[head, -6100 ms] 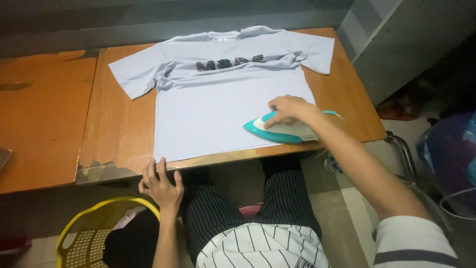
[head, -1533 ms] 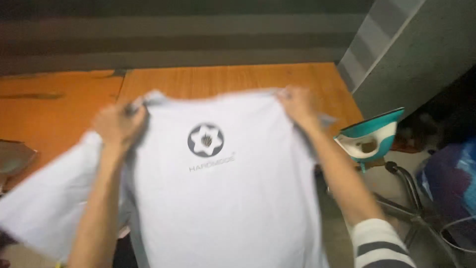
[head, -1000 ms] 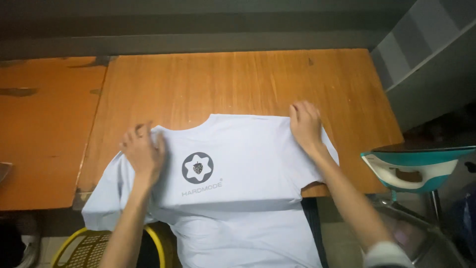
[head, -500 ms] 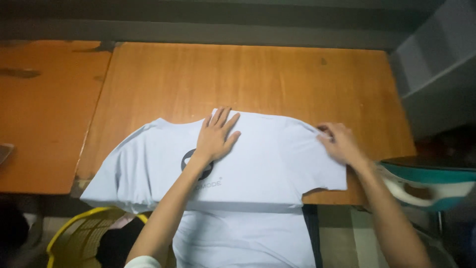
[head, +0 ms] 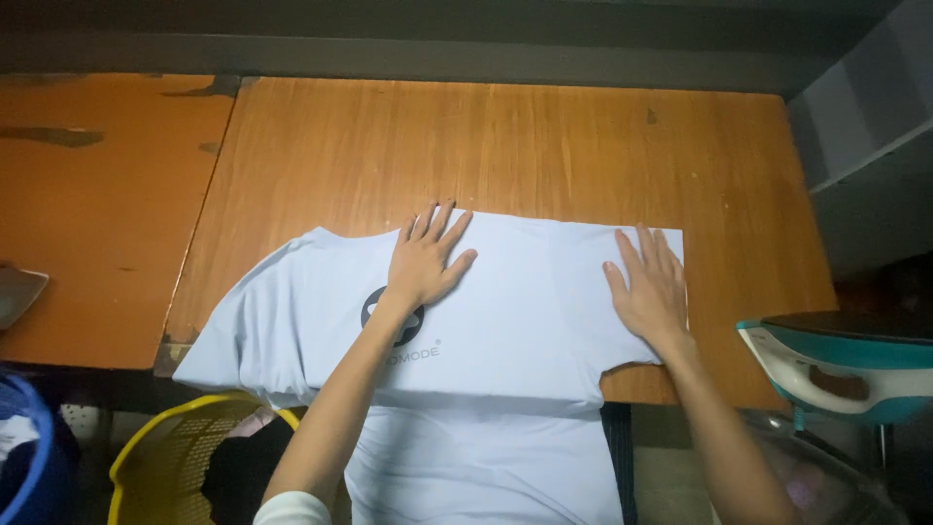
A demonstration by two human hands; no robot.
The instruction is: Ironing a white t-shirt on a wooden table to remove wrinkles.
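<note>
A pale blue T-shirt (head: 515,321) with a dark round print lies on the near part of a wooden table (head: 505,146), its lower part hanging over the front edge. My left hand (head: 426,258) rests flat on the shirt near the collar, fingers spread. On the shirt's right sleeve my right hand (head: 649,282) presses flat, fingers apart. Neither hand holds anything.
A teal and white iron (head: 846,367) stands off the table's right front corner. A yellow laundry basket (head: 185,457) sits below the table's left front. A second orange table (head: 97,204) adjoins on the left. A grey wall runs along the back.
The shirt was lifted, turned over and laid down print side up. Both hands have slid outward over it, the right hand flattening the right sleeve. The iron stands off to the right.
</note>
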